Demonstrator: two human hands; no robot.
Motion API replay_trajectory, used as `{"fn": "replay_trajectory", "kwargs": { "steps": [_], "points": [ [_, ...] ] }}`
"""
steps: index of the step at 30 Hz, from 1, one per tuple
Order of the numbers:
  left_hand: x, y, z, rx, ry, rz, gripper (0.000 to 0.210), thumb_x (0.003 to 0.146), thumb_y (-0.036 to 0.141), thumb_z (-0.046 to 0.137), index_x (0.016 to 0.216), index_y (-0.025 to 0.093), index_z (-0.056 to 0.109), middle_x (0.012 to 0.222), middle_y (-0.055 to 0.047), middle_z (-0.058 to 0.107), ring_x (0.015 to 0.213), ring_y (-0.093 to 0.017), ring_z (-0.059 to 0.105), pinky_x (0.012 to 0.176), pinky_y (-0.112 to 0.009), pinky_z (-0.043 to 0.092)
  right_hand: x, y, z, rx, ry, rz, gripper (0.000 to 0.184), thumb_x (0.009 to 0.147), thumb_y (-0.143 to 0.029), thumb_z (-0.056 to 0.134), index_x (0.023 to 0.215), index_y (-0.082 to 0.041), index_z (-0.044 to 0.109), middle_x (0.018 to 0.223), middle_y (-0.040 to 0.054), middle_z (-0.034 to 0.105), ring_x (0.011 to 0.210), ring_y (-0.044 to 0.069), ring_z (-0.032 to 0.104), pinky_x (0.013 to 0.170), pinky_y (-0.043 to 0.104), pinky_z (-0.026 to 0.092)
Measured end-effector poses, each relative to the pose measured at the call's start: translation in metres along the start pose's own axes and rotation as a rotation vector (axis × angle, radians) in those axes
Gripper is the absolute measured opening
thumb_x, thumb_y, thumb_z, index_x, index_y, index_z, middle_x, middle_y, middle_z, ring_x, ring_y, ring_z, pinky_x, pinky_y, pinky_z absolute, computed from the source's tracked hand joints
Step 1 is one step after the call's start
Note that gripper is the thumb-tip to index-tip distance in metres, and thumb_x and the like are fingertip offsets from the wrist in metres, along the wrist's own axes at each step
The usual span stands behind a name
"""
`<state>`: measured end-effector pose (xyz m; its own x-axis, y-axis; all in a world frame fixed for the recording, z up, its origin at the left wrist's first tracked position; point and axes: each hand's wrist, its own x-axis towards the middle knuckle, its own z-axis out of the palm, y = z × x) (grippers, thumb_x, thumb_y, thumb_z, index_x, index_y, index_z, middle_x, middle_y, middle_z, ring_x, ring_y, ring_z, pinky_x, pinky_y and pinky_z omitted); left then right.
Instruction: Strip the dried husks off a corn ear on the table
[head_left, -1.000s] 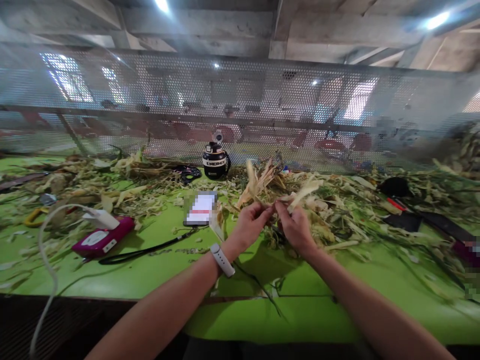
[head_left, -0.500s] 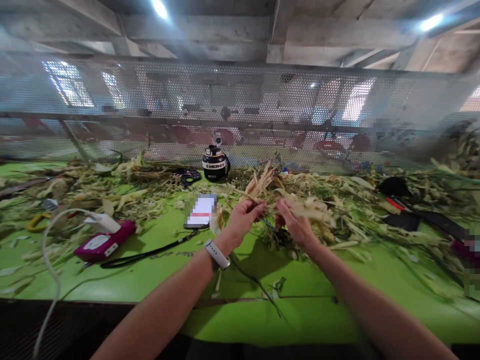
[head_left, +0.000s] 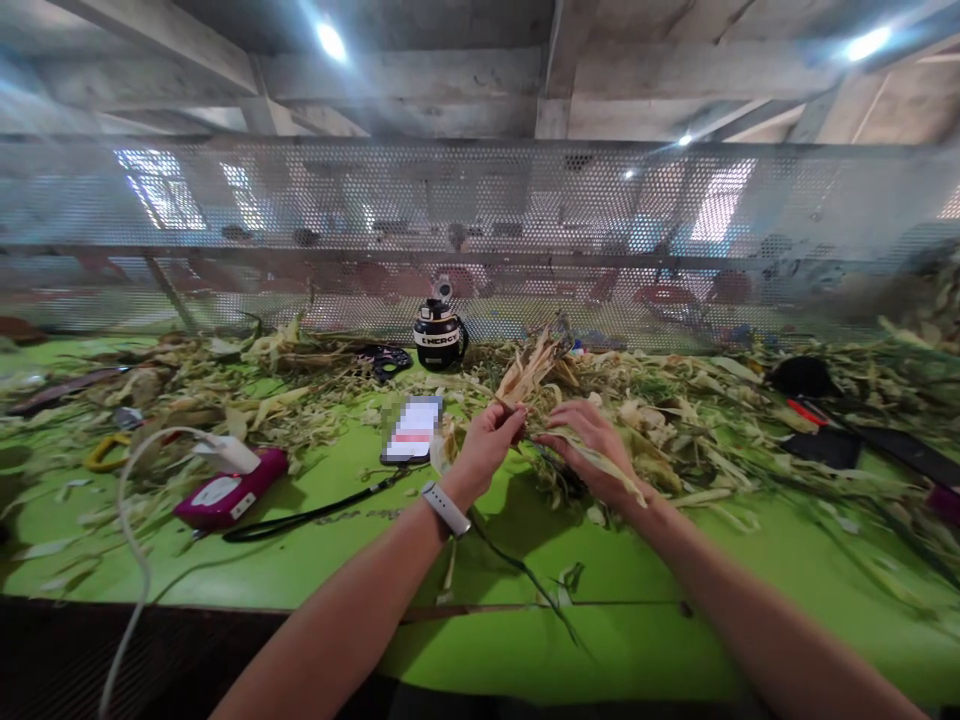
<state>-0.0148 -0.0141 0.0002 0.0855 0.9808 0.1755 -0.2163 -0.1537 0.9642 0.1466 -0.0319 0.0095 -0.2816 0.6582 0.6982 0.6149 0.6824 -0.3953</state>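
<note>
My left hand (head_left: 487,445), wearing a pale wristband (head_left: 445,508), is closed in a pinch on the lower end of a dried plant stalk (head_left: 525,378). The stalk's tan, papery leaves spread upward and away from me. To its right is my right hand (head_left: 592,450), fingers stretched and apart from the thumb. A pale leaf strip (head_left: 611,468) hangs across the near side of that hand. Beneath both hands, a thin dark green stem (head_left: 525,572) lies on the green tabletop (head_left: 600,650).
Leaf scraps (head_left: 675,415) cover the back of the table. A black bottle (head_left: 439,335) stands before a perforated metal screen (head_left: 495,200). Left of my hands lie a phone (head_left: 415,425) with a black strap and a magenta power block (head_left: 232,490) with a white cable (head_left: 133,540).
My right hand's fingers have spread from a pinch. The blurred leaf strip that stretched rightward now droops across that hand. My left hand keeps its pinch; the view has shifted slightly.
</note>
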Motion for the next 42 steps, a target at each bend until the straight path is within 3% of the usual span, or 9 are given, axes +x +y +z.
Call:
{"fn": "replay_trajectory", "kwargs": {
  "steps": [3,9,18,23,25,29,35,37,42],
  "points": [
    [0.000,0.000,0.000,0.075,-0.070,0.006,0.038,0.060,0.049,0.070,0.070,0.013,0.061,0.057,0.002,0.053,0.052,-0.007,0.041,0.051,-0.021,0.033,-0.002,0.003,0.002,0.062,-0.011,0.013,0.022,0.085,-0.041,0.052,0.078,-0.023,0.063,0.084,0.0039,0.064,0.082,0.018,0.059,0.075,0.031,0.047],
    [-0.004,0.003,0.004,0.075,-0.234,0.026,0.041,0.061,0.049,0.070,0.080,0.013,0.066,0.063,0.000,0.059,0.057,-0.009,0.046,0.056,-0.023,0.038,-0.007,-0.004,0.010,0.242,0.007,0.324,0.024,0.087,-0.043,0.045,0.080,-0.022,0.055,0.060,-0.0034,0.055,0.040,0.011,0.049,0.041,0.024,0.038],
    [-0.008,0.003,0.004,0.040,-0.255,0.017,0.039,0.061,0.041,0.073,0.089,0.014,0.067,0.082,-0.005,0.068,0.073,-0.014,0.059,0.071,-0.028,0.046,-0.003,-0.005,0.012,0.403,0.024,0.419,0.029,0.083,-0.049,0.047,0.075,-0.022,0.048,0.050,-0.0057,0.048,0.033,0.010,0.039,0.035,0.024,0.031],
    [-0.002,-0.004,0.000,0.162,-0.157,0.115,0.026,0.065,0.035,0.068,0.083,0.016,0.067,0.082,-0.005,0.068,0.075,-0.016,0.059,0.074,-0.031,0.048,-0.002,0.005,0.021,0.445,-0.070,0.568,0.045,0.080,-0.060,0.042,0.057,-0.021,0.045,0.038,-0.0064,0.040,0.030,0.009,0.033,0.033,0.024,0.027],
    [0.003,-0.006,-0.004,0.185,-0.082,0.135,0.026,0.066,0.033,0.067,0.084,0.015,0.065,0.078,-0.005,0.067,0.071,-0.015,0.059,0.071,-0.030,0.048,-0.003,0.006,0.022,0.370,-0.068,0.524,0.046,0.082,-0.058,0.041,0.058,-0.020,0.047,0.041,-0.0057,0.042,0.035,0.009,0.037,0.036,0.023,0.030],
    [0.009,-0.004,-0.013,0.249,0.025,0.116,0.026,0.066,0.033,0.066,0.082,0.013,0.062,0.070,-0.002,0.064,0.065,-0.014,0.057,0.063,-0.027,0.047,-0.005,-0.004,0.014,-0.023,-0.119,0.160,0.032,0.090,-0.040,0.042,0.074,-0.018,0.060,0.069,0.0019,0.061,0.063,0.013,0.054,0.059,0.024,0.041],
    [0.003,0.004,-0.013,0.510,-0.138,0.256,0.010,0.070,0.024,0.060,0.072,0.015,0.065,0.067,-0.004,0.064,0.062,-0.014,0.054,0.063,-0.027,0.044,-0.003,-0.015,0.001,-0.437,-0.071,-0.190,0.019,0.090,-0.023,0.044,0.089,-0.020,0.064,0.101,0.0112,0.062,0.094,0.023,0.053,0.083,0.035,0.040],
    [0.000,0.007,-0.009,0.555,-0.206,0.334,0.008,0.070,0.020,0.059,0.073,0.017,0.066,0.070,-0.004,0.065,0.066,-0.015,0.054,0.065,-0.027,0.043,-0.002,-0.010,0.001,-0.419,-0.050,-0.153,0.019,0.091,-0.022,0.042,0.090,-0.019,0.061,0.098,0.0104,0.063,0.091,0.022,0.055,0.080,0.033,0.040],
    [-0.006,0.013,-0.003,0.505,-0.327,0.316,0.010,0.073,0.022,0.057,0.079,0.017,0.064,0.076,-0.003,0.065,0.069,-0.014,0.056,0.067,-0.026,0.045,-0.001,-0.003,0.002,-0.209,-0.040,0.192,0.022,0.092,-0.029,0.037,0.082,-0.020,0.054,0.065,0.0013,0.058,0.058,0.016,0.052,0.057,0.026,0.037]
  ]
}}
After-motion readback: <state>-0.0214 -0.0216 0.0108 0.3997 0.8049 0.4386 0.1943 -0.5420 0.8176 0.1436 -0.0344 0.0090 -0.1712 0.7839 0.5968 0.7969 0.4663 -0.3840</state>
